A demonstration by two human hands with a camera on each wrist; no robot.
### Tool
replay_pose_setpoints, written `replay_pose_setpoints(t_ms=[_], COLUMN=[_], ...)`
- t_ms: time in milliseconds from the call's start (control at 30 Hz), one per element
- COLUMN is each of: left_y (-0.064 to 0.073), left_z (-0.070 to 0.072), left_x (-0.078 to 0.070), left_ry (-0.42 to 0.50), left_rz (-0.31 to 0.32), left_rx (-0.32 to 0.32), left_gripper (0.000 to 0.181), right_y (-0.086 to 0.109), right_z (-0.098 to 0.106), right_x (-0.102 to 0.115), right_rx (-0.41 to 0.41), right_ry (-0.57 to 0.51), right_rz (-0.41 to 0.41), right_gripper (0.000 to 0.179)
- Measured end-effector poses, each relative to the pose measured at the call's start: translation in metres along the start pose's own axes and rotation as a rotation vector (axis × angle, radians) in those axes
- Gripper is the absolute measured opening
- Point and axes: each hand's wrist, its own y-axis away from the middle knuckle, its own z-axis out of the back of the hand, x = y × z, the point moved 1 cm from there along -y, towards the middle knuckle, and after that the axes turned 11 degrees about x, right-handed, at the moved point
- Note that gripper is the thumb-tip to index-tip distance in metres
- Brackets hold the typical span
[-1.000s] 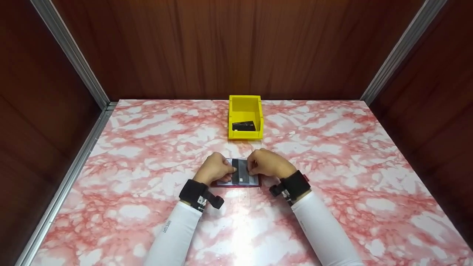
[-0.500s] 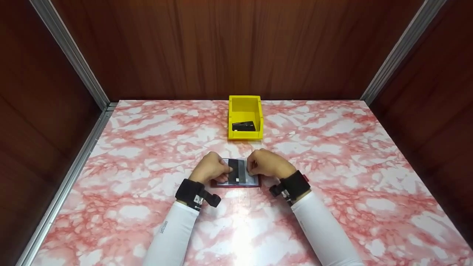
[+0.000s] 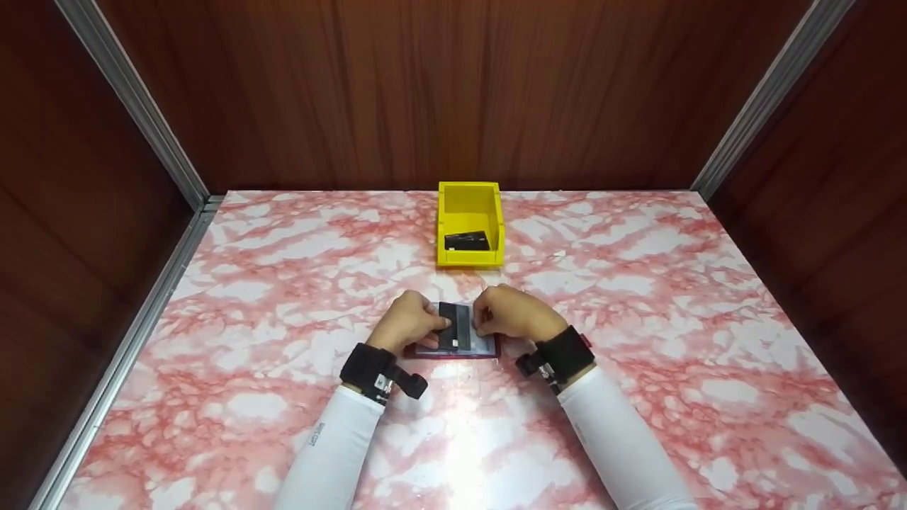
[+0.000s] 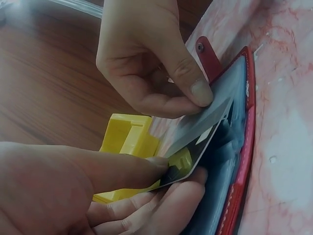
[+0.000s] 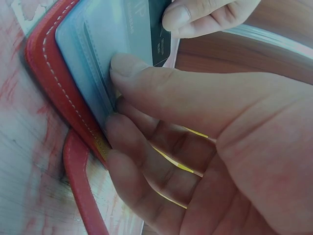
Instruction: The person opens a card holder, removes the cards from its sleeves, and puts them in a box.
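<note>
A red card holder [image 4: 243, 181] with white stitching and clear plastic sleeves lies spread on the table between the hands. My left hand [image 3: 409, 320] pinches a black card [image 4: 198, 149] between thumb and fingers. The card's right part is inside a clear sleeve [image 5: 105, 29] and shows grey through the plastic; its left part sticks out. On the other side, my right hand [image 3: 521, 313] pinches that sleeve by its outer edge, thumb on top and fingers curled underneath. A red strap [image 4: 209, 61] with a metal snap extends from the holder on the far side.
Beyond the hands stands a yellow bin [image 3: 471, 259] holding several black cards [image 3: 466, 241]. The table [image 3: 283, 297] has a red and white marbled top. Brown wood-grain panels [image 3: 453, 92] with metal corner posts enclose its back and sides.
My left hand and the card have moved slightly left, then a touch back right. More of the card's black part shows outside the sleeve than one second ago. My right hand stays put.
</note>
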Motion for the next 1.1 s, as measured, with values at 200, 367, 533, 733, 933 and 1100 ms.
replay_pose_setpoints(t_ms=[200, 367, 533, 733, 933, 1100], left_y=[0.000, -0.001, 0.001, 0.004, 0.006, 0.007], left_z=[0.000, 0.001, 0.004, 0.006, 0.007, 0.008], left_x=[0.000, 0.002, 0.001, -0.003, -0.007, -0.009], left_ry=[0.026, -0.003, -0.024, -0.019, -0.040, -0.049], left_rz=[0.001, 0.002, -0.005, -0.003, -0.005, -0.005], left_rx=[0.016, 0.007, -0.009, -0.010, -0.025, -0.029], left_gripper=[0.015, 0.015, 0.014, 0.014, 0.015, 0.015], right_y=[0.001, 0.001, 0.002, 0.002, 0.002, 0.002], right_z=[0.000, 0.000, 0.000, 0.001, 0.001, 0.000], right_x=[0.000, 0.001, 0.001, 0.002, 0.001, 0.002], right_rx=[0.004, 0.014, 0.010, 0.006, 0.011, 0.014], right_ry=[-0.003, -0.013, -0.007, -0.007, -0.016, -0.015], right_rz=[0.003, 0.001, 0.008, 0.012, 0.007, -0.003], right_gripper=[0.005, 0.006, 0.005, 0.004, 0.005, 0.004])
